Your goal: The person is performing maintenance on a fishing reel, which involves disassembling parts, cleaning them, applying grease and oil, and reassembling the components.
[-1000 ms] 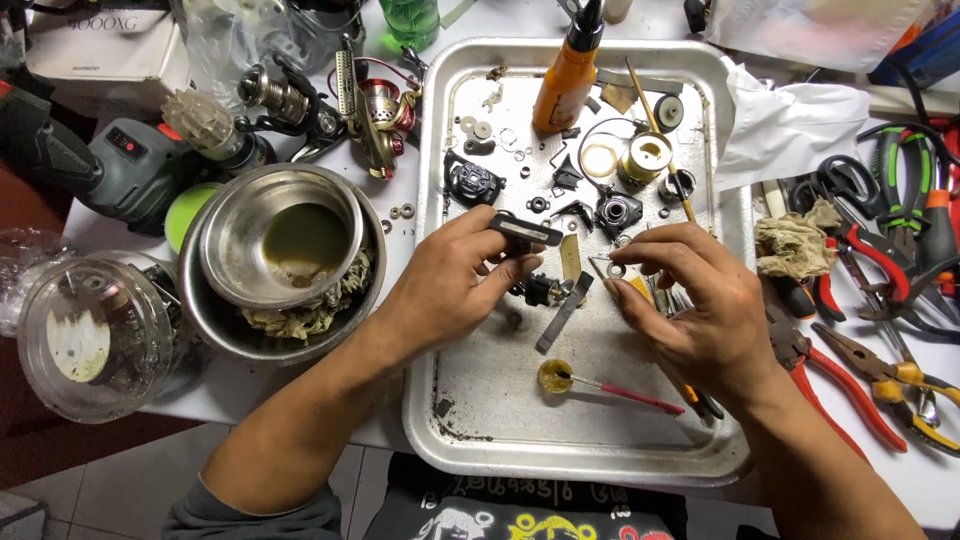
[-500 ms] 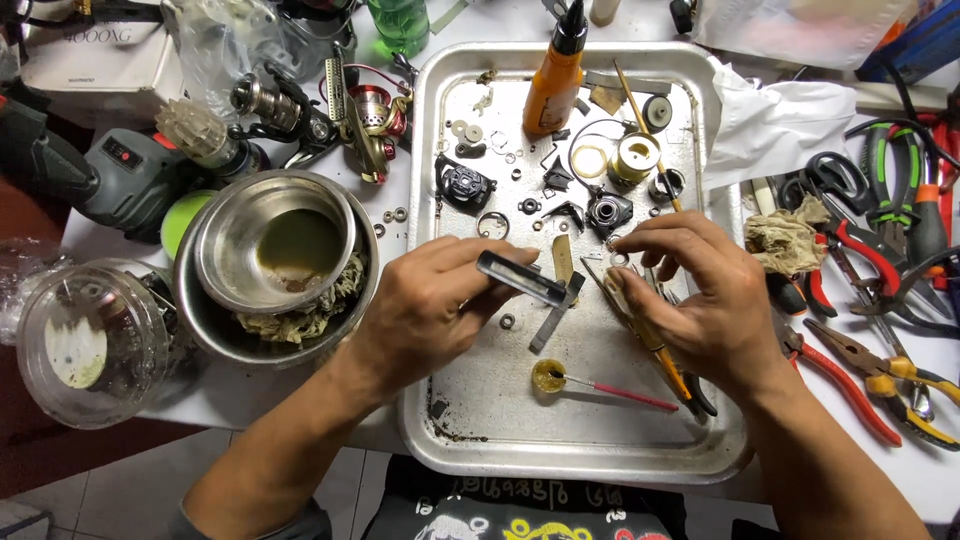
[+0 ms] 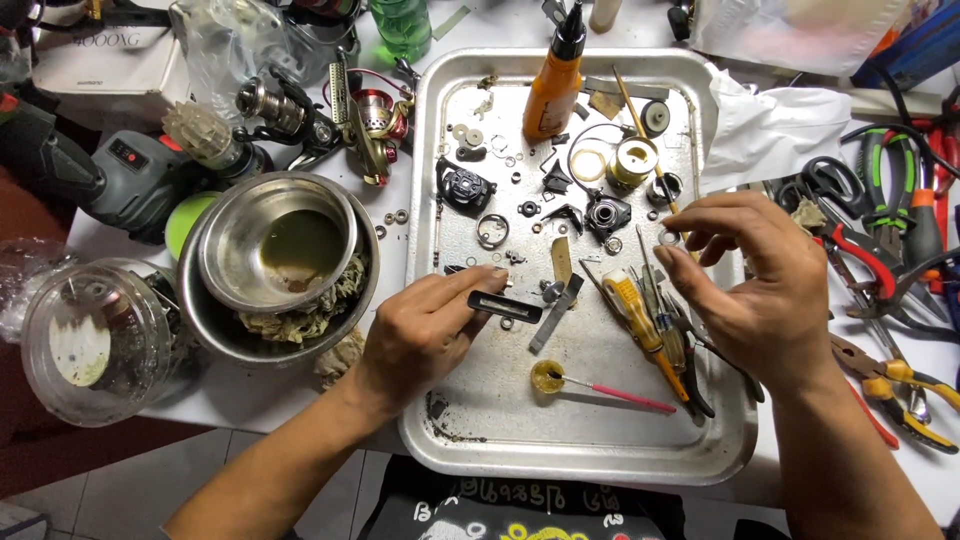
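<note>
Left hand (image 3: 425, 335) pinching flat black bar-shaped part (image 3: 505, 305) between thumb and forefinger, holding it low over metal tray (image 3: 600, 455) middle. Right hand (image 3: 755, 285) hovering over tray's right side, fingers (image 3: 680, 215) pinching small ring-shaped part (image 3: 668, 238). Yellow-handled screwdriver (image 3: 640, 320) lying just beside. Orange oil bottle (image 3: 555, 80) standing at tray's far end. Steel bowls (image 3: 275, 260) sitting on counter, left of tray.
</note>
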